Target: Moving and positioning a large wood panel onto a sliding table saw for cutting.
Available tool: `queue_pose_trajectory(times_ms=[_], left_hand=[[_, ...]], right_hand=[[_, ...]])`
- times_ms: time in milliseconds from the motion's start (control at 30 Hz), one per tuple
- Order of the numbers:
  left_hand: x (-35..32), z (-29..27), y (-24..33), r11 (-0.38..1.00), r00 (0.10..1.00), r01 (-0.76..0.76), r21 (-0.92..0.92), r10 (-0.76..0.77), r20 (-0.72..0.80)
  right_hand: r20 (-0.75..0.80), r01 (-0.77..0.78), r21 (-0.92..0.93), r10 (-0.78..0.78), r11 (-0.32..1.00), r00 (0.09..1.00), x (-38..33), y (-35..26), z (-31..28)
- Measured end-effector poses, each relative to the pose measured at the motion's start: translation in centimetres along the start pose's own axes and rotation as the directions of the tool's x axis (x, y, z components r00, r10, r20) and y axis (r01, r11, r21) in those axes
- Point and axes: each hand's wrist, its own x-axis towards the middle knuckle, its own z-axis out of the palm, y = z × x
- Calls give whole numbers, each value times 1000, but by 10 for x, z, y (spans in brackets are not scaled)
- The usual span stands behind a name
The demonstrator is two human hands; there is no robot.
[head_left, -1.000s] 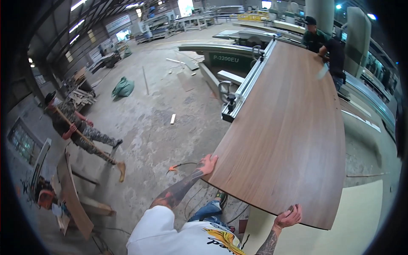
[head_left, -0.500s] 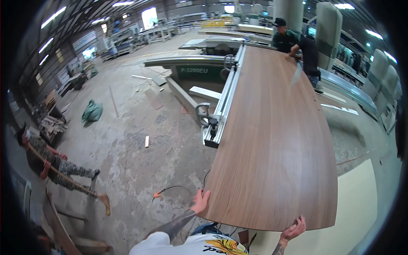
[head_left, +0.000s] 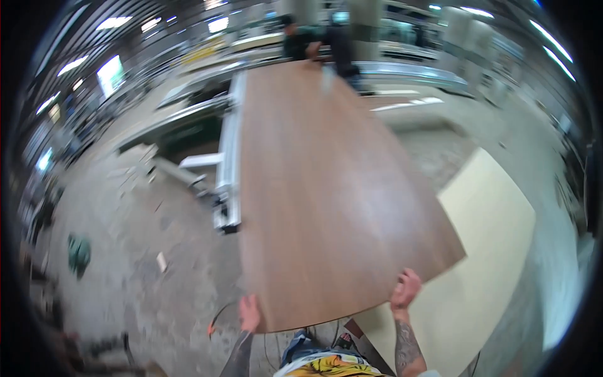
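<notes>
Brown wood-grain panel [head_left: 333, 188] lies alongside the silver rail [head_left: 232, 157]. From here I read: left hand [head_left: 249, 313] grasping its near-left corner; right hand [head_left: 406, 289] grasping its near edge.

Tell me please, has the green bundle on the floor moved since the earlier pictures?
No. The green bundle still lies left of the small pale strip; both shifted together in view as the camera turned.

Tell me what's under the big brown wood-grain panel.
Below the flat brown wood-grain panel, a pale cream sheet shows past its right edge; whatever the panel covers cannot be seen.
</notes>
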Motion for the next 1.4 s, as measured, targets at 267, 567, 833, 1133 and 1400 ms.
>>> queue_pose_trajectory(times_ms=[267, 567, 833, 1133, 1400], left_hand=[[-5, -28, 42, 948, 997, 55, -313, -35, 69], [11, -21, 27, 986, 996, 93, -137, -91, 20], [3, -22, 29, 947, 979, 183, -262, -153, 133], [-5, -33, 49, 946, 994, 114, -303, -107, 38], [-4, -31, 44, 939, 989, 147, -310, -140, 46]], right_hand=[[-28, 6, 7, -5, 1000, 1000, 8, 10, -16], [-90, 12, 30, -10, 999, 996, 12, 5, -17], [-51, 27, 3, -27, 1000, 998, 9, 10, -3], [-27, 45, -7, -46, 999, 999, 9, -3, -1], [-11, 28, -9, -29, 1000, 1000, 12, -6, -3]])
